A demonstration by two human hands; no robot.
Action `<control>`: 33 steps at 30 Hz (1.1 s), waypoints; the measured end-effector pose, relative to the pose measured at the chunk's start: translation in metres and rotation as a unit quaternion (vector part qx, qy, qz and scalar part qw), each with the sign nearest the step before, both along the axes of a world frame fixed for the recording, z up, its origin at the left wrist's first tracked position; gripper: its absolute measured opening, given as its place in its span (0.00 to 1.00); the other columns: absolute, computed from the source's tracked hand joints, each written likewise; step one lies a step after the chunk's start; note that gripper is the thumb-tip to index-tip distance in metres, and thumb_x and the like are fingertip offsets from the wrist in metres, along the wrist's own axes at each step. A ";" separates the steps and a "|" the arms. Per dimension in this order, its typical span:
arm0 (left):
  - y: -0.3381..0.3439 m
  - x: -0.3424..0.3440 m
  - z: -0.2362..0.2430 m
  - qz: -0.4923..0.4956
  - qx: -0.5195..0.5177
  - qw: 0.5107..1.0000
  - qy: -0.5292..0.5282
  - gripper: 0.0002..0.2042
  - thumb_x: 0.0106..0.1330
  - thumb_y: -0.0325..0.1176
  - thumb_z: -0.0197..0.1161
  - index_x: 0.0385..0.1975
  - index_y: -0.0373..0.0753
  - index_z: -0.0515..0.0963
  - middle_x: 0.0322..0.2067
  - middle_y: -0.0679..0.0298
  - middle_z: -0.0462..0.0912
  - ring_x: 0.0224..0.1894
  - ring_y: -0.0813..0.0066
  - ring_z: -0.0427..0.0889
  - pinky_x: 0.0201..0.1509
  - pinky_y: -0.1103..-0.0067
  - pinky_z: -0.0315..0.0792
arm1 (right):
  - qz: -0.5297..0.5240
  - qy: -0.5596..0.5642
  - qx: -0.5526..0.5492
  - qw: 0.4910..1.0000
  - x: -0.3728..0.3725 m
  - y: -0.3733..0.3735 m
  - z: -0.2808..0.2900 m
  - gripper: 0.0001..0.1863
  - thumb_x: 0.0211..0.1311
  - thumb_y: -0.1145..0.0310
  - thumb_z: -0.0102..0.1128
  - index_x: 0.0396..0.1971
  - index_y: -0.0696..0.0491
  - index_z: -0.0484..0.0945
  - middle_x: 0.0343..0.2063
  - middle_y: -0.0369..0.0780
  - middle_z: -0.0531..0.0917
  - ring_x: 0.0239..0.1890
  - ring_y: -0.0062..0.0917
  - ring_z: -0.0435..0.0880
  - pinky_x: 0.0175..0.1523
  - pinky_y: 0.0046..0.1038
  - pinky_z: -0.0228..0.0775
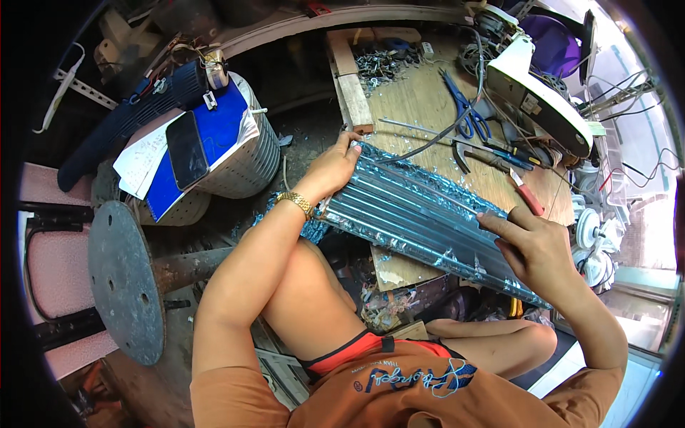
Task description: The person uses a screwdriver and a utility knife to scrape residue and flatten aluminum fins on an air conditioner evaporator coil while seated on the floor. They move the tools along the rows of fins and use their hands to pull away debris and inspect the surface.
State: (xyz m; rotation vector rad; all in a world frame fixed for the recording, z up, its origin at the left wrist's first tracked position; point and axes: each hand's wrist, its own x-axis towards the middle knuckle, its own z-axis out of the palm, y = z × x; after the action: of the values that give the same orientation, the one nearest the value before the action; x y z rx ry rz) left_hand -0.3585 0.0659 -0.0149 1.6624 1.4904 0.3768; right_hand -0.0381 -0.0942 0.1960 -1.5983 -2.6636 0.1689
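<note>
A long finned metal coil [421, 214] with bare parallel tubes and torn bluish fins lies slanted across my lap and the edge of the wooden board. My left hand [334, 165] is closed around its upper left end. Over its right part, my right hand [531, 246] is closed with the fingers bent; a thin rod seems to run from it along the coil, but what it grips is largely hidden. Beyond the coil on the board lie blue-handled scissors [467, 114], pliers [508, 154], a thin metal rod [410, 127] and a red-handled knife [526, 192].
A wooden board [399, 100] carries a heap of screws [385, 68]. A black cable [457, 121] crosses toward the coil. At left, a phone [187, 150] lies on a blue folder [221, 114] atop a ribbed drum, near a round metal plate [127, 285]. Blue fin scraps litter the floor.
</note>
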 end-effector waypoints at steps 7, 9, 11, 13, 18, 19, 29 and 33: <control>0.003 -0.005 -0.003 -0.030 0.009 0.999 -0.015 0.22 0.83 0.49 0.45 0.71 0.49 0.70 0.62 0.44 0.82 0.64 0.40 0.81 0.68 0.55 0.72 | 0.071 -0.051 -0.001 0.996 -0.012 0.019 0.004 0.22 0.61 0.72 0.69 0.56 0.42 0.87 0.30 0.37 0.79 0.25 0.33 0.83 0.28 0.35 0.75; -0.001 0.001 0.003 -0.030 -0.005 1.000 -0.005 0.22 0.84 0.48 0.44 0.71 0.49 0.70 0.61 0.44 0.83 0.63 0.41 0.81 0.67 0.55 0.72 | 0.083 -0.088 -0.015 0.992 -0.017 0.023 0.013 0.22 0.61 0.71 0.68 0.57 0.42 0.86 0.31 0.37 0.79 0.25 0.33 0.84 0.28 0.35 0.75; -0.002 0.003 0.005 -0.025 -0.012 1.000 0.003 0.21 0.84 0.48 0.45 0.71 0.51 0.70 0.59 0.43 0.84 0.63 0.42 0.82 0.67 0.58 0.72 | 0.104 -0.150 0.002 0.983 -0.034 0.020 0.019 0.23 0.61 0.69 0.64 0.58 0.43 0.85 0.33 0.38 0.80 0.26 0.33 0.86 0.28 0.35 0.76; -0.001 0.003 0.005 -0.028 -0.015 0.999 0.010 0.20 0.85 0.47 0.45 0.71 0.53 0.70 0.57 0.43 0.85 0.62 0.42 0.82 0.66 0.60 0.72 | 0.088 -0.166 0.001 0.982 -0.049 0.009 0.020 0.22 0.63 0.68 0.61 0.58 0.43 0.84 0.35 0.39 0.81 0.27 0.34 0.87 0.27 0.36 0.76; 0.002 -0.004 -0.012 0.000 0.017 0.997 -0.073 0.22 0.82 0.47 0.49 0.69 0.48 0.74 0.57 0.44 0.86 0.62 0.41 0.83 0.65 0.58 0.74 | 0.021 0.028 -0.053 0.998 -0.012 0.015 -0.006 0.24 0.60 0.73 0.69 0.58 0.45 0.85 0.32 0.42 0.83 0.29 0.40 0.86 0.33 0.39 0.78; 0.006 -0.003 -0.013 -0.001 0.021 0.997 -0.072 0.22 0.82 0.47 0.49 0.69 0.48 0.74 0.57 0.44 0.86 0.62 0.41 0.83 0.65 0.58 0.74 | 0.003 0.078 -0.066 0.995 -0.006 0.013 -0.007 0.23 0.60 0.73 0.70 0.58 0.45 0.85 0.33 0.41 0.85 0.30 0.40 0.87 0.34 0.39 0.78; 0.015 0.000 -0.025 0.027 -0.027 0.987 -0.157 0.23 0.82 0.46 0.54 0.67 0.40 0.79 0.56 0.47 0.88 0.59 0.54 0.87 0.64 0.68 0.74 | -0.024 0.072 -0.077 0.994 0.004 0.004 0.006 0.25 0.57 0.77 0.71 0.58 0.47 0.86 0.34 0.43 0.85 0.31 0.42 0.85 0.38 0.40 0.76; 0.013 -0.005 -0.029 0.012 -0.011 0.988 -0.154 0.22 0.82 0.47 0.53 0.66 0.41 0.80 0.55 0.47 0.88 0.59 0.53 0.87 0.64 0.68 0.75 | -0.006 0.042 -0.073 0.996 0.000 0.009 0.000 0.24 0.59 0.75 0.70 0.57 0.46 0.86 0.33 0.41 0.84 0.30 0.41 0.86 0.35 0.40 0.77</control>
State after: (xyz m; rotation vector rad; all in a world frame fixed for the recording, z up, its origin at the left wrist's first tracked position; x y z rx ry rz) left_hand -0.3634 0.0793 -0.0437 1.4933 1.2790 0.5988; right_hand -0.0380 -0.0848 0.1959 -1.6058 -2.6337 0.4295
